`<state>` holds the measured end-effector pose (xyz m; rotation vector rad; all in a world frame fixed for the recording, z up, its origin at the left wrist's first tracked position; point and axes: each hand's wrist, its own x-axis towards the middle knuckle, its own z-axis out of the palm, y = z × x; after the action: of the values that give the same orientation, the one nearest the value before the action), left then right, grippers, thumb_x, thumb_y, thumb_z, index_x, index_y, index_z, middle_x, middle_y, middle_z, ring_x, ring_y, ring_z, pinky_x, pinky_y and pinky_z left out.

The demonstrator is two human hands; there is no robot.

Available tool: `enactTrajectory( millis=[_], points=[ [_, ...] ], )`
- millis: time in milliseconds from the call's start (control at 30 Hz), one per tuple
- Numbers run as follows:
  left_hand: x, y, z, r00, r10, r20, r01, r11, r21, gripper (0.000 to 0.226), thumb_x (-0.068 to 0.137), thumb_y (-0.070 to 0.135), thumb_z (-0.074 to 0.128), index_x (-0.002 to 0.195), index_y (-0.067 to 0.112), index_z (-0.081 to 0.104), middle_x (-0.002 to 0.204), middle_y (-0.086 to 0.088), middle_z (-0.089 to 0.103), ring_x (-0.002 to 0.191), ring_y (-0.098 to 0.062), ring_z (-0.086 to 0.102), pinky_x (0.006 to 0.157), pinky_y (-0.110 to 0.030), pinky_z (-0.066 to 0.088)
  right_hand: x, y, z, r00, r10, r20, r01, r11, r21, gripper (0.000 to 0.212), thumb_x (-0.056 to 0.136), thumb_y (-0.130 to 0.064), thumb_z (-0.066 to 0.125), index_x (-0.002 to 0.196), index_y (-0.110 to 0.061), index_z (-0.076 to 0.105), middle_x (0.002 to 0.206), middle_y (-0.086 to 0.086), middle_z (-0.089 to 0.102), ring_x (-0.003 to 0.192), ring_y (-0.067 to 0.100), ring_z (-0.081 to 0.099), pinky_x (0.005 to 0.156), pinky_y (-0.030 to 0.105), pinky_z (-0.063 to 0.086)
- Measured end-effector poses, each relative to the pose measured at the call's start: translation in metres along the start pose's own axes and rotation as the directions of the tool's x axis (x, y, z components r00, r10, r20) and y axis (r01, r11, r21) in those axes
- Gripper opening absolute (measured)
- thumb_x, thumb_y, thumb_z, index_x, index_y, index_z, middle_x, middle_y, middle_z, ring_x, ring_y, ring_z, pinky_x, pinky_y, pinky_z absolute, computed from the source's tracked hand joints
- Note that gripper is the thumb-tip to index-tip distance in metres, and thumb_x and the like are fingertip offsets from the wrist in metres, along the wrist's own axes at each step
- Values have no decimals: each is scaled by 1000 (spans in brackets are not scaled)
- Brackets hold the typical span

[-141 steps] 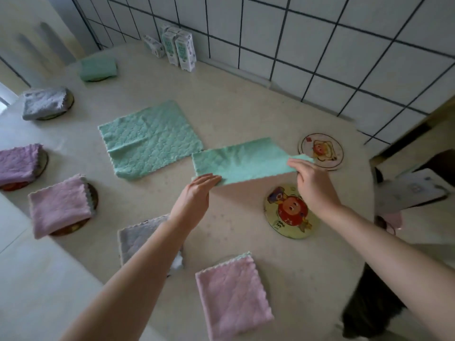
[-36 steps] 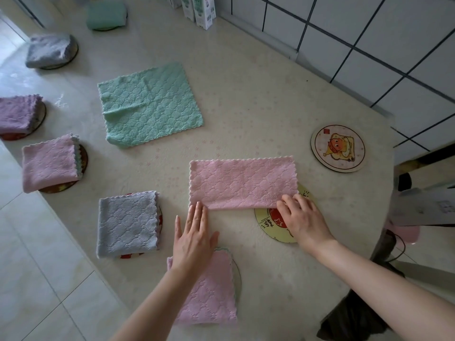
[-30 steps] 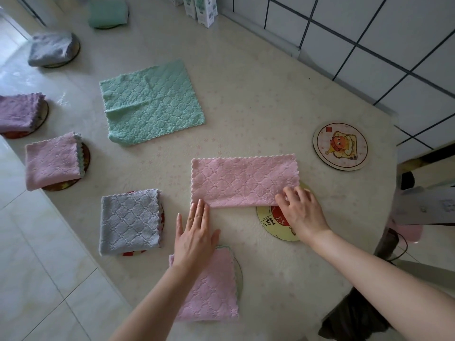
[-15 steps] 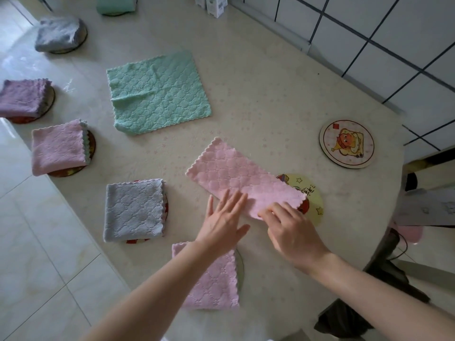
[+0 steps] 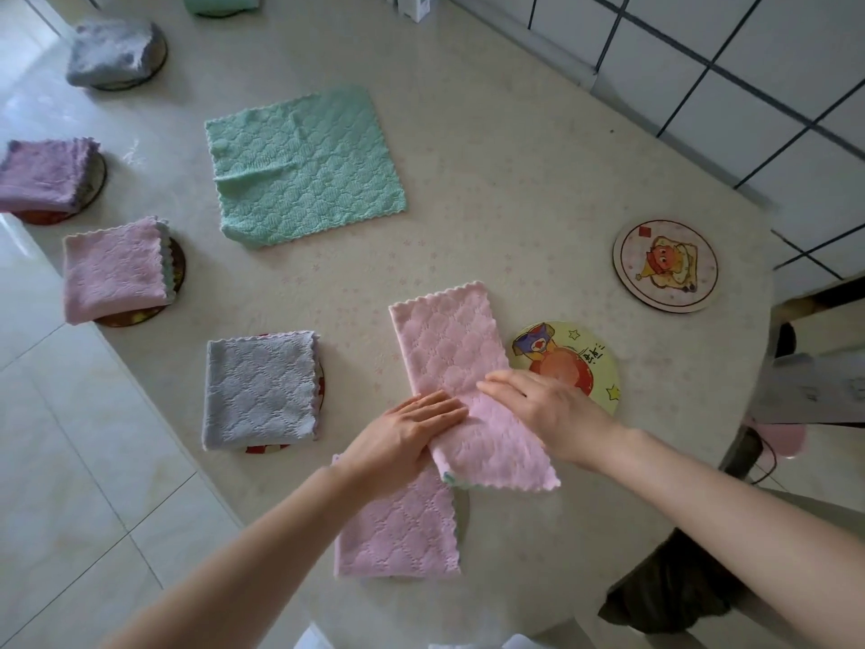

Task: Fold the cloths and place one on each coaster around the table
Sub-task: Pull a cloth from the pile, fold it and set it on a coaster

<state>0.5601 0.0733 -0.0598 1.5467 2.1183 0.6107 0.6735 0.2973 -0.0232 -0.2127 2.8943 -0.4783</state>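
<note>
A pink cloth (image 5: 449, 348), folded into a long strip, lies lengthwise on the table and points away from me. Its near end overlaps a folded pink cloth (image 5: 398, 531) that sits on a coaster. My left hand (image 5: 407, 437) lies with straight fingers at the strip's left edge. My right hand (image 5: 547, 405) presses flat on its right side, partly over the bare yellow coaster (image 5: 580, 353). A second bare coaster (image 5: 664, 267) lies farther right. An unfolded green cloth (image 5: 304, 166) is spread out at the middle of the table.
Folded cloths sit on coasters along the left edge: grey (image 5: 260, 391), pink (image 5: 112, 269), purple (image 5: 42, 175), grey (image 5: 112, 51) and green (image 5: 215, 0). Cartons (image 5: 412, 4) stand by the tiled wall (image 5: 749, 63). The floor drops off at left.
The pink strip has been turned from crosswise to lengthwise, uncovering most of the yellow coaster. Both hands moved onto its near half.
</note>
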Motion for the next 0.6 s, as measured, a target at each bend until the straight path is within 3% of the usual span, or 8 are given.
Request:
enactTrajectory(
  millis=[133,300,433,533,600],
  points=[
    [-12,-8,-5,998,-53,-32,54,997,63,46,90,32,45,134,22,54,136,7,55,130,-12,47,107,-35,39,-3,13,16,997,-56,52,59,996,-65,91,53,26,68,134,-9,47,134,12,54,123,25,53,92,38,52],
    [-19,-7,-8,995,-74,-66,78,995,61,45,88,30,43,129,19,59,129,3,61,122,-14,55,101,-35,46,-8,18,20,991,-129,-43,125,989,-83,65,71,19,55,131,-6,51,134,13,55,125,27,52,100,40,47],
    [-18,-5,-11,986,-94,-135,100,995,32,45,85,30,42,123,19,63,123,4,65,116,-12,59,96,-31,50,-11,24,22,983,-161,-93,152,984,-94,58,74,13,64,128,-7,54,126,10,59,117,25,56,97,37,48],
    [-13,-6,-15,967,-194,-167,190,981,-40,41,81,30,45,116,25,67,110,8,71,95,-13,69,76,-29,57,-6,29,25,983,-163,-83,158,985,-66,52,76,-3,71,125,-10,55,120,6,60,111,22,58,91,37,51],
    [-7,-10,-18,946,-294,-139,284,955,-84,34,82,28,49,108,26,69,86,5,75,70,-16,70,62,-30,56,2,32,23,990,-131,-52,131,991,-9,54,72,-15,76,122,-13,56,114,2,63,106,19,60,86,35,53]
  ],
)
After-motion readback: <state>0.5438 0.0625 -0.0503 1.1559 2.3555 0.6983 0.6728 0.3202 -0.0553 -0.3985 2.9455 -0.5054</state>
